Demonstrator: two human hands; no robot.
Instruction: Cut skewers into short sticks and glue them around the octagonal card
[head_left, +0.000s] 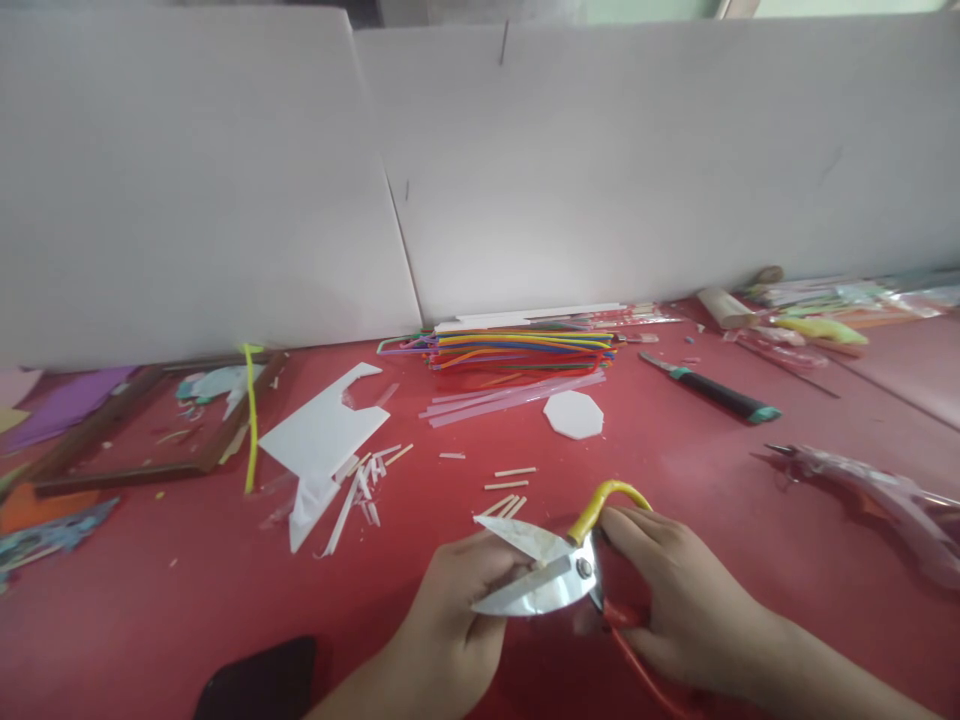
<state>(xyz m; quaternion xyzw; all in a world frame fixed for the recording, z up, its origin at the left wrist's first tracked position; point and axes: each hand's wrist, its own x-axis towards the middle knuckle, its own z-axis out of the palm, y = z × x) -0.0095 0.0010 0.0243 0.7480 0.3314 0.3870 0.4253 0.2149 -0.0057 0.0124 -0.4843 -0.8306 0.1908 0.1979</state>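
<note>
Scissors: we see a pair w/ short broad steel blades (536, 575), low centre on the red table (675, 460). Blades parted in a V, tips pointing left. One handle loop yellow, other red/orange.
Right hand: our right hand (675, 600) wraps the handles just right of the pivot; fingers curled round them, yellow loop arching over the top of the fingers. Firm hold on the scissors.
Left hand: our left hand (457, 610) sits at the blades, fingers bunched right by the lower blade. Can't tell whether smth small is pinched there; blades hide the fingertips.
Cut bits: short pale sticks (510, 485) lie scattered just beyond the blades; more by the white cut sheet (319, 435) to the left.
Middle: white octagon piece (574, 414) in front of a stack of coloured straws (525, 350) at the white backboard (480, 170).
Right side: craft knife w/ black grip (712, 390); glue gun (877, 495) near the right edge, well apart from the hands.
Left side: yellow-green pipe cleaner (251, 420) over a wooden frame (150, 430).
Near edge: dark object (259, 680), can't tell what.
</note>
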